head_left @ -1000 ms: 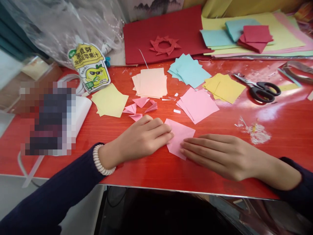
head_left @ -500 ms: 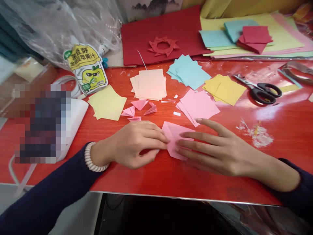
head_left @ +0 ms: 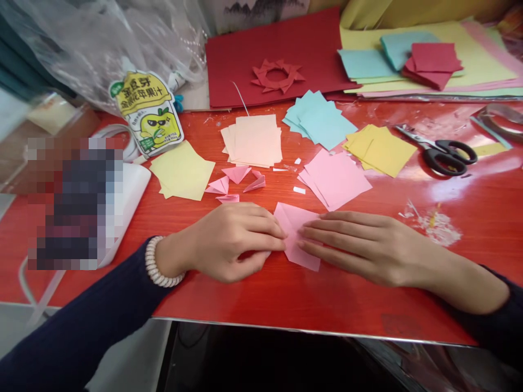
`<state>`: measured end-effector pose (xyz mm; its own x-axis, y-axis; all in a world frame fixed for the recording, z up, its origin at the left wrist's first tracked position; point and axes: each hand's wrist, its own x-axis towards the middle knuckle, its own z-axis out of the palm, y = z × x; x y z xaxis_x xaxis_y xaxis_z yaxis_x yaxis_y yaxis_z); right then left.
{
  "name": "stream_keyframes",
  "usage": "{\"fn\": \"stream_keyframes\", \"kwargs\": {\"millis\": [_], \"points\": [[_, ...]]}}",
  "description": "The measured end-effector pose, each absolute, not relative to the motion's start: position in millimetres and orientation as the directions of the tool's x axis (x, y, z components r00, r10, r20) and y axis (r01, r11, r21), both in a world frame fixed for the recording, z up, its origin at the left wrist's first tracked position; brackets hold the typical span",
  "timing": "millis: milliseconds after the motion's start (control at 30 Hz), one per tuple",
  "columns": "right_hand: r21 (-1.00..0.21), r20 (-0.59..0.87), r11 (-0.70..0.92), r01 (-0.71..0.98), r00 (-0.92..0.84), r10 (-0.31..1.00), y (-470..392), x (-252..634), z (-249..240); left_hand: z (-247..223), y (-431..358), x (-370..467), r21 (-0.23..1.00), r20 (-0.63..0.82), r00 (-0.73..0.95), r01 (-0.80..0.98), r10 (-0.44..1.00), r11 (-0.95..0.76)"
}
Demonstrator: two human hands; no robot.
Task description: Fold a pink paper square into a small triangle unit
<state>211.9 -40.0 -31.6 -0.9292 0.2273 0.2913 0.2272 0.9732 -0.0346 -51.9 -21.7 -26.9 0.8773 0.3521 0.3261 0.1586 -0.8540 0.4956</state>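
Note:
A sheet of pink origami paper (head_left: 292,218), partly folded, lies flat on the red table between my hands. My left hand (head_left: 235,242) is closed at its left edge, fingertips together on the paper and thumb tucked below. Stretched out flat, the fingers of my right hand (head_left: 363,245) rest on its right part and hide some of it. Just beyond my left hand are several small folded pink pieces (head_left: 237,174). A stack of pink squares (head_left: 337,179) lies past my right fingertips.
Behind are stacks of peach (head_left: 257,140), blue (head_left: 321,120), yellow (head_left: 384,149) and pale yellow paper (head_left: 183,171). Black-handled scissors (head_left: 445,155) lie at right, near paper scraps (head_left: 443,228). A folded red ring (head_left: 278,76) sits on red card (head_left: 241,54). A juice pouch (head_left: 151,117) stands at left.
My right hand's fingers, spread and partly lifted before, are now closer together and flat on the pink paper. My left hand stays at the paper's left edge.

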Motion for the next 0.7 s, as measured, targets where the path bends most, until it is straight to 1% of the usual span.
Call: {"fn": "stream_keyframes", "kwargs": {"millis": [100, 167, 300, 433, 500, 533, 600, 700], "points": [[-0.092, 0.191, 0.954, 0.285, -0.935, 0.298, -37, 221, -31, -27, -20, -52, 0.542, 0.308, 0.876, 0.158, 0.37, -0.825], [-0.088, 0.205, 0.943, 0.322, -0.92, 0.334, -34, 225, -29, -26, -20, -53, 0.563, 0.299, 0.878, 0.154, 0.374, -0.812], [0.02, 0.31, 0.952, 0.304, -0.908, 0.283, -33, 219, -26, -26, -20, -53, 0.574, 0.288, 0.876, 0.165, 0.387, -0.802], [0.146, 0.337, 0.948, 0.284, -0.915, 0.222, -40, 210, -25, -26, -20, -54, 0.563, 0.277, 0.874, 0.189, 0.4, -0.805], [0.179, 0.355, 0.946, 0.27, -0.915, 0.194, -43, 208, -25, -26, -21, -53, 0.535, 0.276, 0.88, 0.195, 0.388, -0.822], [0.177, 0.375, 0.946, 0.271, -0.907, 0.189, -44, 208, -25, -26, -21, -53, 0.511, 0.276, 0.884, 0.197, 0.377, -0.837], [0.132, 0.423, 0.951, 0.279, -0.884, 0.201, -46, 206, -25, -26, -22, -53, 0.444, 0.272, 0.899, 0.2, 0.344, -0.873], [-0.013, 0.44, 0.954, 0.3, -0.855, 0.274, -46, 203, -29, -26, -26, -52, 0.346, 0.262, 0.917, 0.2, 0.299, -0.917]]}}
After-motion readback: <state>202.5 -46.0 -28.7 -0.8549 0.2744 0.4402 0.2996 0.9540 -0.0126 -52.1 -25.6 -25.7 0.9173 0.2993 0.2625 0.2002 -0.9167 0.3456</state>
